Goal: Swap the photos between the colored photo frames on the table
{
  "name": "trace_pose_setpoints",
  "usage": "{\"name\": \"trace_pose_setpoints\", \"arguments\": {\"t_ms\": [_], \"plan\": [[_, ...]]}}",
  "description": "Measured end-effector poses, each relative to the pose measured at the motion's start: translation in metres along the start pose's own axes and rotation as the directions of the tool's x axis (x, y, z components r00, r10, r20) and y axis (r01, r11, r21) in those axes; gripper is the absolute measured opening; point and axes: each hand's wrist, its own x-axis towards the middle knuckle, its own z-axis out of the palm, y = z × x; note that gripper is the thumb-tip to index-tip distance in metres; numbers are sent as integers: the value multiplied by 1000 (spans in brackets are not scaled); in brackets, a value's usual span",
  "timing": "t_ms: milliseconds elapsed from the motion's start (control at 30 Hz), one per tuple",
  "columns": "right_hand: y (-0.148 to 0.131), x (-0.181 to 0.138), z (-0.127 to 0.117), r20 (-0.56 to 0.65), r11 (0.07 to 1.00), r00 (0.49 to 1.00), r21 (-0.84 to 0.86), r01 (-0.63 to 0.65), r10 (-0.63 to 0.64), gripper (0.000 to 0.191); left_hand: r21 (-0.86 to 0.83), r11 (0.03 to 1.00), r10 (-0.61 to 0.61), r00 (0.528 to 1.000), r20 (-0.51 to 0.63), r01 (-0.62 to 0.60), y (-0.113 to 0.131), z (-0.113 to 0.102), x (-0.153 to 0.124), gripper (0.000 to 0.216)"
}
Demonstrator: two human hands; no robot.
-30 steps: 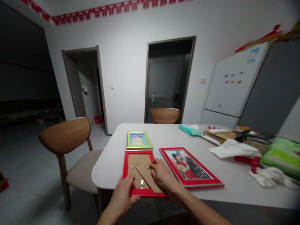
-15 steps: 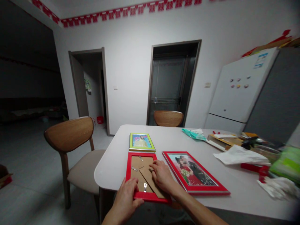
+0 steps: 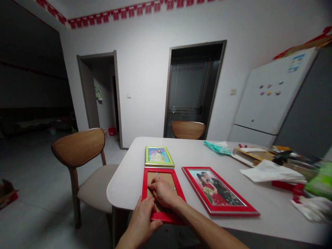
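Note:
A red picture frame (image 3: 178, 186) lies face down at the table's near edge, its brown backing board (image 3: 168, 177) showing. My left hand (image 3: 144, 214) grips its lower left corner, thumb at the near edge and fingers over the side. Bent and close together, the fingers of my right hand (image 3: 162, 190) press at the left inner edge of the backing, covering what lies beneath them. One metal clip (image 3: 174, 188) shows at the right inner edge. A green picture frame (image 3: 158, 156) lies face up just beyond, and a larger red framed photo (image 3: 220, 193) is on the right.
On the table's right side are a teal packet (image 3: 218, 148), an opened cardboard box (image 3: 255, 154), white paper (image 3: 271, 172), white gloves (image 3: 315, 209) and a green bag (image 3: 320, 181). Wooden chairs stand at the left (image 3: 80, 148) and far side (image 3: 188, 130) of the white table (image 3: 124, 176).
My right hand has moved left across the backing, from its right side to the left inner edge, uncovering the right clip. My left hand keeps its hold on the corner. The view has turned slightly.

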Motion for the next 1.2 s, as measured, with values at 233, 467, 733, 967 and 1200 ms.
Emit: {"name": "trace_pose_setpoints", "arguments": {"t_ms": [233, 467, 733, 967, 1200], "plan": [[29, 14, -1, -89, 974, 971, 62, -217, 222, 26, 24, 999, -32, 999, 33, 31, 5, 0, -2, 58], [55, 37, 10, -102, 892, 886, 63, -449, 453, 24, 46, 998, -43, 998, 55, 41, 8, 2, -3, 59], [54, 45, 7, -137, 857, 847, 144, -496, 513, 28, 52, 997, -56, 997, 53, 53, 14, -4, -8, 58], [50, 23, -17, -194, 903, 913, 317, -289, 360, 29, 211, 977, -41, 986, 164, 6, 23, 10, 1, 59], [67, -28, -40, -257, 630, 751, 731, -261, 609, 38, 89, 996, -15, 999, 46, 11, 32, -4, 0, 52]]}}
